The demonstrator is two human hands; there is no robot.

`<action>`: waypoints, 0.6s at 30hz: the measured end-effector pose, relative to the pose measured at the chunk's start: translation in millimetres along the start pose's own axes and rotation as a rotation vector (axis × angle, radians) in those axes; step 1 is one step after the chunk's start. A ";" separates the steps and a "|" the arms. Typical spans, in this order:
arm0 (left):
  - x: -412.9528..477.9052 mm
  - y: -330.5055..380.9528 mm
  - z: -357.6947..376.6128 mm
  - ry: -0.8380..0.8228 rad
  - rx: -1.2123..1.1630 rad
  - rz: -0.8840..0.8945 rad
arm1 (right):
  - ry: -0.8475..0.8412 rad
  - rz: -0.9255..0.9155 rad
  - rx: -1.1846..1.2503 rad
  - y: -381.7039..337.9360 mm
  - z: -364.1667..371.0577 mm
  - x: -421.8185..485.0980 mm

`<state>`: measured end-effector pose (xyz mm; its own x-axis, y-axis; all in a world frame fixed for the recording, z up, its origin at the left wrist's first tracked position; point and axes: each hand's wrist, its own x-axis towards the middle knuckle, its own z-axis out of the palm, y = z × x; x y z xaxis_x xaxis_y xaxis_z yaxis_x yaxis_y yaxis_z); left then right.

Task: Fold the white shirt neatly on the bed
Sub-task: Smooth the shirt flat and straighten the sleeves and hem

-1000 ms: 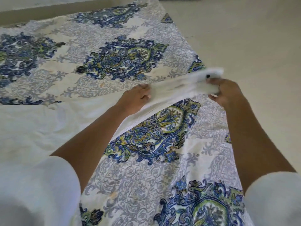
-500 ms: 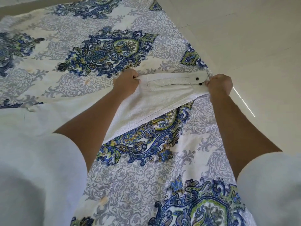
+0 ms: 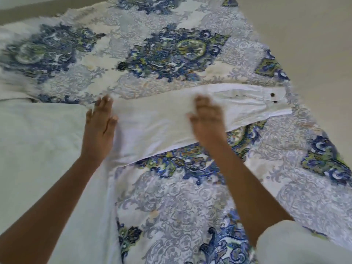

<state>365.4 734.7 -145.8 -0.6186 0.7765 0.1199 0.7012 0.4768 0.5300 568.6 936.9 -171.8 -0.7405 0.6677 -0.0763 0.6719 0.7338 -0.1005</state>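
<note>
Now | left hand [image 3: 99,122] released, flat on white shirt [image 3: 156,128] | right hand [image 3: 207,121] likewise | both gripped it before

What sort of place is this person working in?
Probably a home bedroom: a large patterned bedsheet, a white shirt laid flat on it under the left hand and right hand, and pale floor alongside.
</note>
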 end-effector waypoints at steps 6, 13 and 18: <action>14.9 -67.5 -54.9 -0.024 0.250 -0.223 | 0.011 0.230 0.153 -57.9 -15.9 11.8; 60.8 -94.0 -69.7 -0.105 0.494 -0.319 | -0.081 -0.008 -0.025 -114.2 11.1 19.8; 80.0 -102.9 -91.4 -0.333 0.374 -0.370 | -0.022 0.210 0.076 -128.4 -14.7 37.7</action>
<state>211.4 710.1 -114.0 -0.7432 0.5898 -0.3158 0.5752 0.8044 0.1487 454.5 869.7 -147.2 -0.5854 0.8011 -0.1248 0.8090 0.5670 -0.1550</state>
